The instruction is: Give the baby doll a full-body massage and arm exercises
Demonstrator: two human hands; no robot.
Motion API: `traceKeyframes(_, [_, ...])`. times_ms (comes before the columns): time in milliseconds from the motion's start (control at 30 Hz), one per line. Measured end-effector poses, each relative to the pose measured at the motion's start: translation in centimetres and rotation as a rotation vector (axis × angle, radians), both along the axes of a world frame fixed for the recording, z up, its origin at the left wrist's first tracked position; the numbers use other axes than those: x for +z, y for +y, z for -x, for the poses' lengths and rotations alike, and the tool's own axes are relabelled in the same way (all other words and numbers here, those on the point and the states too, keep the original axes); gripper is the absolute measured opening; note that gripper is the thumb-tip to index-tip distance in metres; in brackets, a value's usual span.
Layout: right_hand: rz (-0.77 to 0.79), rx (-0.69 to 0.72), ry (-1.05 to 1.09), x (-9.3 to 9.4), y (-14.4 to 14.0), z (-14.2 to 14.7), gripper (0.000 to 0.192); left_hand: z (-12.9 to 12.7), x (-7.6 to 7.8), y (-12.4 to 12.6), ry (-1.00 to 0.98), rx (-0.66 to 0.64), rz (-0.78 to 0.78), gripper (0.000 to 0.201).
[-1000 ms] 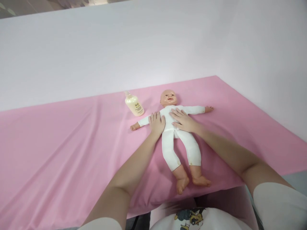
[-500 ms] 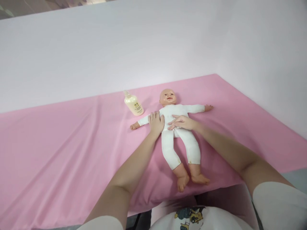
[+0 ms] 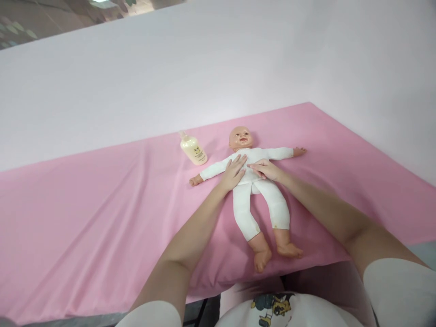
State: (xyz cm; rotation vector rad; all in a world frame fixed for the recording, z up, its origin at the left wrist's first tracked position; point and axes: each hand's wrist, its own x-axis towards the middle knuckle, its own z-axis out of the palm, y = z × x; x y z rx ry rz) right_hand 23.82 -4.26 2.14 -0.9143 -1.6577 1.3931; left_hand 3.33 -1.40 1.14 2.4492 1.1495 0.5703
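A baby doll [image 3: 255,156] with a white cloth body lies on its back, arms spread and feet toward me. On the left of the picture, my left hand [image 3: 234,172] rests on the doll's torso, fingers stretched out flat and pointing toward its neck. My right hand [image 3: 267,170] lies on the other side of the torso, with its fingers extended inward close to my left hand. Both palms are hidden, and neither hand grips anything. Beyond the doll's outstretched arm stands a pump bottle [image 3: 193,149] of pale yellow liquid.
A pink sheet [image 3: 102,218] with folds covers the surface under the doll and drops over the near edge at my lap. Behind it rises a plain white wall [image 3: 204,68]. At top left, a patterned brownish area [image 3: 61,18] shows.
My left hand has moved from the doll's side and upper arm onto its torso, nearer my right hand. My right hand has shifted slightly on the torso. The view has shifted a little.
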Motion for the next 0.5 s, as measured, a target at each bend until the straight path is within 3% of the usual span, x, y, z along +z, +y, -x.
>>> traceKeyframes(267, [-0.071, -0.200, 0.030, 0.24, 0.04, -0.29, 0.056, -0.93, 0.90, -0.99, -0.090, -0.175, -0.012, 0.041])
traceKeyframes(367, [-0.095, -0.215, -0.020, 0.10, -0.17, -0.02, 0.055, -0.97, 0.77, -1.01, -0.221, -0.166, 0.060, 0.035])
traceKeyframes(500, [-0.176, -0.247, -0.115, -0.54, -0.26, 0.39, 0.047, -0.78, 0.50, -0.80, -0.452, -0.092, 0.218, 0.043])
